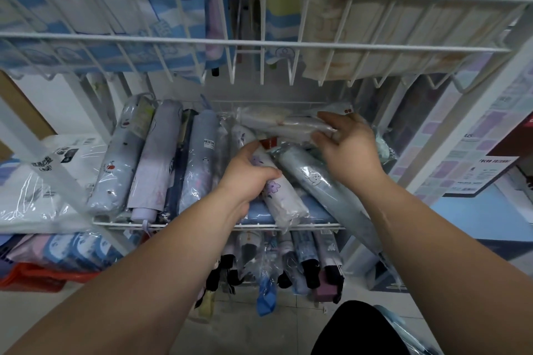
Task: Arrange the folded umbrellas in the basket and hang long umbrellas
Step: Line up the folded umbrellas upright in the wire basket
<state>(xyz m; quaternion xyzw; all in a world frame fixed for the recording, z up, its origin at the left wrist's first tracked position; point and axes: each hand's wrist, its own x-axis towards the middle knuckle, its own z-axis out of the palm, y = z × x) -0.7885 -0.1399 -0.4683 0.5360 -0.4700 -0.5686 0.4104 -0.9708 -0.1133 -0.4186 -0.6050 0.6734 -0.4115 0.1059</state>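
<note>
Both hands grip one wrapped umbrella each: left hand (248,179) floral umbrella (277,190), right hand (350,150) pale umbrella (288,124).

A white wire rack (259,43) is being seen spanning the top of the view from ten to two o'clock, with white frame posts (461,130) slanting down at three and nine o'clock. Pale floor tiles (259,323) are being shown at six o'clock, evenly lit by soft light. A stack of pastel-checked boxes (473,153) is being displayed at three o'clock, while an orange crate (34,279) is being glimpsed low at eight o'clock beneath white plastic-wrapped packages (37,181).
</note>
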